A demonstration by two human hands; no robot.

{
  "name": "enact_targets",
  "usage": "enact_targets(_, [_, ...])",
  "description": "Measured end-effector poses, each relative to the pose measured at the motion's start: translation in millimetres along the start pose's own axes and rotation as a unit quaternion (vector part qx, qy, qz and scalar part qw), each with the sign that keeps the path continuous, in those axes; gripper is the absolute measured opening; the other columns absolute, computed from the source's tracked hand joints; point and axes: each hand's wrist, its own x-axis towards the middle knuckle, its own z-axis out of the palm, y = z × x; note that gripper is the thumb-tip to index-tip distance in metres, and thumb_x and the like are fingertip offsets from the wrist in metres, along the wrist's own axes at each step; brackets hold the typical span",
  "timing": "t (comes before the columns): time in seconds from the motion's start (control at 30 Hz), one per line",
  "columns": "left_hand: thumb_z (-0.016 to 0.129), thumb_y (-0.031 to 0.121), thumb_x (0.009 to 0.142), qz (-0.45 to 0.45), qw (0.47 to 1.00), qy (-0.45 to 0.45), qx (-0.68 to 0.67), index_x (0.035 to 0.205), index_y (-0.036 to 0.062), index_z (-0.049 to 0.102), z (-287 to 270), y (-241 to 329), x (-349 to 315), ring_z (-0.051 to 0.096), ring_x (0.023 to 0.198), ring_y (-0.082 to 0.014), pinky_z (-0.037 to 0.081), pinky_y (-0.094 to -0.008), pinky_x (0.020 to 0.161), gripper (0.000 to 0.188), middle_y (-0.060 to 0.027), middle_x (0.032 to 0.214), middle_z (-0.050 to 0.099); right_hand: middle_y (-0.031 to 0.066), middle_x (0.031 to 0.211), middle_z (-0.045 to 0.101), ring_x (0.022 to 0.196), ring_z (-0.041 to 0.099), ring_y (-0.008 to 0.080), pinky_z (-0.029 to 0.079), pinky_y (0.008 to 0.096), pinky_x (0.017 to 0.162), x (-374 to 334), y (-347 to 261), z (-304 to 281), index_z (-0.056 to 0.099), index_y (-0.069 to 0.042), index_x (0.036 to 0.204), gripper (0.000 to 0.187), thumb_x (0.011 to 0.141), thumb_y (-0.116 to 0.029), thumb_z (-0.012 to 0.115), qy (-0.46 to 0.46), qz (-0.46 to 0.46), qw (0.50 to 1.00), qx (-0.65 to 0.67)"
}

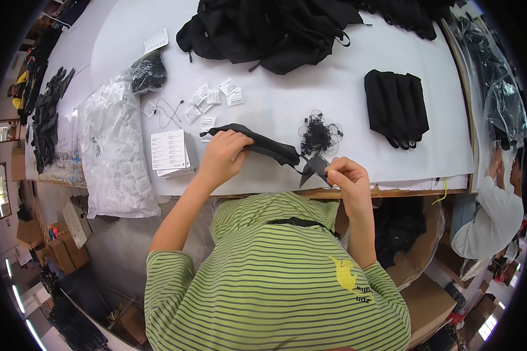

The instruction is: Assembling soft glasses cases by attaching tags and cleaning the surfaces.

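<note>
Left hand (226,154) was closed over the middle-left of a long black pouch (269,147), fingers on top. Right hand (346,174) pinched the edge of a small dark tag (316,165) between thumb and fingertips, at the pouch's right end. The 2 hands were well apart. Pouch sat slantwise just above the table's near edge, left end higher; could not tell if the tag was fixed to it.

Nearest: green striped shirt (275,269) of the person, up against the table (345,76). A bit farther, left of the left hand: stack of white printed cards (168,151), and left of that a big clear bag (114,140) full of white packets, drooping over the table edge. Just beyond the tag: tangled pile of black strings (320,133).

Next out: loose white packets (204,96) past the left hand, a thin black cord (171,113) beside them, folded black pouches (396,110) in a row at right. Black bundle in plastic (149,71) lay at the top of the clear bag. Far side: big heap of black cloth goods (269,32). Off to the right, past the table's end: another person in a pale top (490,217).
</note>
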Motion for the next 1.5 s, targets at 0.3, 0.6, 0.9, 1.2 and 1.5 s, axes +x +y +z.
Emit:
enact_targets(0.3, [0.069, 0.005, 0.075, -0.087, 0.991, -0.016, -0.105, 0.09, 0.0036, 0.061, -21, 35, 2, 0.057, 0.075, -0.0252, 0.043, -0.0339, 0.069, 0.017, -0.0076, 0.082, 0.061, 0.0108, 0.12, 0.058, 0.117, 0.05, 0.0259, 0.036, 0.035, 0.101, 1, 8, 13, 0.052, -0.007, 0.127, 0.056, 0.074, -0.011, 0.072, -0.037, -0.124, 0.912, -0.389])
enact_targets(0.6, [0.07, 0.012, 0.08, -0.255, 0.95, -0.009, -0.179, 0.092, -0.0003, 0.058, -28, 55, -31, 0.058, 0.076, -0.0251, 0.046, -0.0304, 0.07, 0.021, -0.0113, 0.083, 0.06, 0.011, 0.104, 0.066, 0.108, 0.056, 0.0279, 0.042, 0.0358, 0.094, 18, 44, 1, 0.065, -0.009, 0.113, 0.039, 0.074, -0.009, 0.07, 0.074, -0.13, 0.911, -0.384])
enact_targets(0.9, [0.066, 0.018, 0.084, -0.276, 0.901, -0.168, -0.289, 0.097, 0.0006, 0.054, -50, 76, -48, 0.061, 0.075, -0.0231, 0.047, -0.0304, 0.071, 0.025, -0.011, 0.081, 0.063, 0.0089, 0.105, 0.067, 0.104, 0.057, 0.023, 0.043, 0.0332, 0.092, 24, 52, 1, 0.069, -0.005, 0.103, 0.031, 0.073, 0.003, 0.068, 0.054, -0.198, 0.851, -0.484])
enact_targets(1.2, [0.063, 0.019, 0.086, -0.301, 0.838, -0.298, -0.344, 0.096, 0.0027, 0.051, -61, 71, -40, 0.05, 0.056, -0.0209, 0.039, -0.0296, 0.056, 0.022, -0.0092, 0.066, 0.061, 0.0048, 0.08, 0.064, 0.062, 0.057, 0.0115, 0.047, 0.0246, 0.056, 4, 5, -70, 0.062, 0.002, 0.098, 0.022, 0.08, -0.007, 0.07, 0.112, -0.075, 0.989, -0.064])
enact_targets(1.5, [0.059, 0.025, 0.089, -0.2, 0.883, -0.333, -0.264, 0.097, 0.0061, 0.052, -52, 86, -1, 0.054, 0.058, -0.0293, 0.041, -0.0346, 0.055, 0.022, -0.0124, 0.071, 0.062, -0.0014, 0.064, 0.038, 0.061, 0.038, 0.0125, 0.032, 0.0247, 0.056, 37, 3, -14, 0.058, -0.007, 0.087, 0.03, 0.092, -0.037, 0.057, 0.096, 0.032, 0.847, 0.522])
